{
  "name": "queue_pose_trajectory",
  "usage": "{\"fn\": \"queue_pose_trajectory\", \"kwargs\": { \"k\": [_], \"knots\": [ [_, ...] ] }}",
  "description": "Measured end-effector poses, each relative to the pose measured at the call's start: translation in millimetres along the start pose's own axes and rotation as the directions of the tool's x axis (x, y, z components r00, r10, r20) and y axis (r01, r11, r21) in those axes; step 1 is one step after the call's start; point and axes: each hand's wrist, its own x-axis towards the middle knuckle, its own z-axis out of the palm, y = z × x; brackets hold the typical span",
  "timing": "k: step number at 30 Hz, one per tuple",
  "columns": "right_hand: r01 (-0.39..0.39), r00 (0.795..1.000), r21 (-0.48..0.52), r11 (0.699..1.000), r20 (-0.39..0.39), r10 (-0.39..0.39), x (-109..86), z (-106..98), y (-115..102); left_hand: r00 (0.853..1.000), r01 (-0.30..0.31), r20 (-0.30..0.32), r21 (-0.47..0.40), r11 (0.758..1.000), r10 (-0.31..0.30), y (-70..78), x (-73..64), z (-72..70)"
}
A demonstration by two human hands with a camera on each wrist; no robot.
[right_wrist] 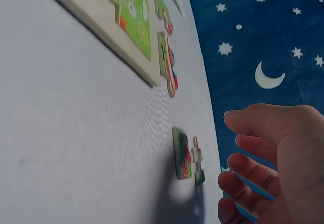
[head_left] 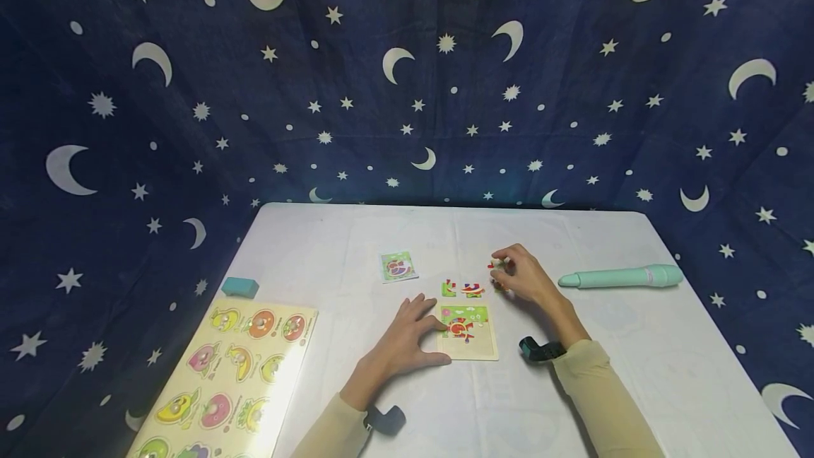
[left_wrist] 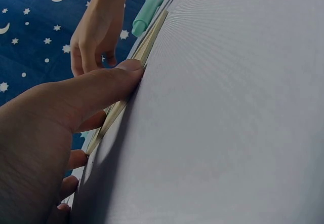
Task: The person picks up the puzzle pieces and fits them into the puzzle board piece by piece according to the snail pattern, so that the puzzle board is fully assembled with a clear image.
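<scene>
A wooden puzzle board (head_left: pixel 480 349) lies on the white table, partly filled with a green and red picture. My left hand (head_left: pixel 407 338) rests at its left side, index finger and thumb against its edge and corner, the other fingers spread. In the left wrist view the thumb (left_wrist: pixel 114 84) lies along the board's rim (left_wrist: pixel 152 41). My right hand (head_left: pixel 523 276) hovers beside loose puzzle pieces (right_wrist: pixel 183 155), its fingers loosely bent with a gap between them and the pieces. Two more puzzle pieces, one green (head_left: pixel 448 289) and one red-striped (head_left: pixel 473 290), lie behind the board.
A small picture card (head_left: pixel 398 267) lies at the back. To the left are a large fruit puzzle board (head_left: pixel 280 387) and a teal block (head_left: pixel 240 287). A mint-green pen-shaped device (head_left: pixel 620 277) lies at the right. Behind hangs a starry blue curtain (head_left: pixel 407 90).
</scene>
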Motion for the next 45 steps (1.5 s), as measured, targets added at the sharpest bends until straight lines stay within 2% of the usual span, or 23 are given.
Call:
{"fn": "queue_pose_trajectory", "kwargs": {
  "k": [5,15,22,35,45],
  "knots": [
    [-0.053,0.998,-0.021,0.998,0.027,0.053,5.0,0,9,1.000,0.004,0.002,-0.003,1.000,-0.004,0.2,-0.1,0.7],
    [-0.084,0.994,-0.048,0.995,0.060,0.087,13.2,-2,18,1.000,-0.003,0.000,0.000,1.000,0.003,0.3,-0.2,-0.6],
    [-0.081,0.992,-0.076,0.994,0.092,0.088,17.0,-2,21,1.000,-0.002,0.001,0.001,1.000,0.002,0.6,-0.1,-1.2],
    [-0.153,0.975,-0.096,0.984,0.148,0.166,18.9,-4,19,1.000,-0.001,0.005,-0.006,1.000,0.001,0.8,-0.4,-1.4],
    [-0.154,0.981,-0.046,0.987,0.108,0.158,20.3,-7,18,1.000,0.005,0.006,-0.004,1.000,-0.005,0.5,-0.1,-1.6]
  ]
}}
